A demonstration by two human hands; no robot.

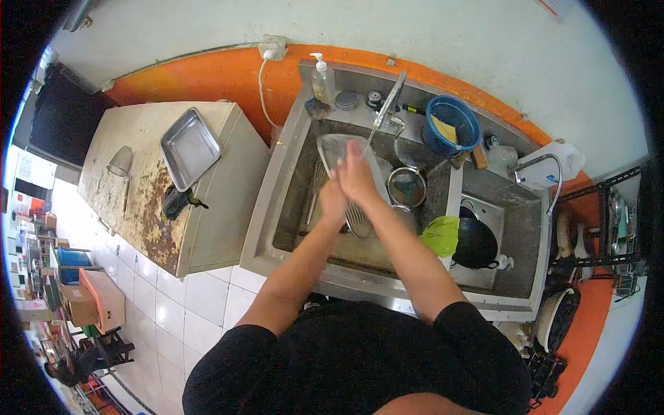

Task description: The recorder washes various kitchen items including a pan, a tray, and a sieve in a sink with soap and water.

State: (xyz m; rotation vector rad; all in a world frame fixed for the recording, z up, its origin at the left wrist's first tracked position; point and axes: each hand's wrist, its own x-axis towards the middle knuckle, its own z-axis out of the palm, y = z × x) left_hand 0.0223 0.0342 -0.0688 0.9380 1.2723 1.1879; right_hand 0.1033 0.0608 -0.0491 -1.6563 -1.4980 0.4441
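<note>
My left hand and my right hand meet over the larger sink basin, blurred. The right hand is stretched out flat, with nothing visible in it. Its palm lies against the left hand, whose fingers are partly hidden. A thin stream of water runs from the metal faucet beside my right fingertips. Beneath the hands lies a clear ribbed container, tilted in the basin. Right of it is a round strainer. A whisk rests at the left.
A blue bucket and a pump bottle stand on the back ledge. A green cloth hangs over the divider beside a black wok. At left, a worn cabinet bears a metal tray and a small strainer.
</note>
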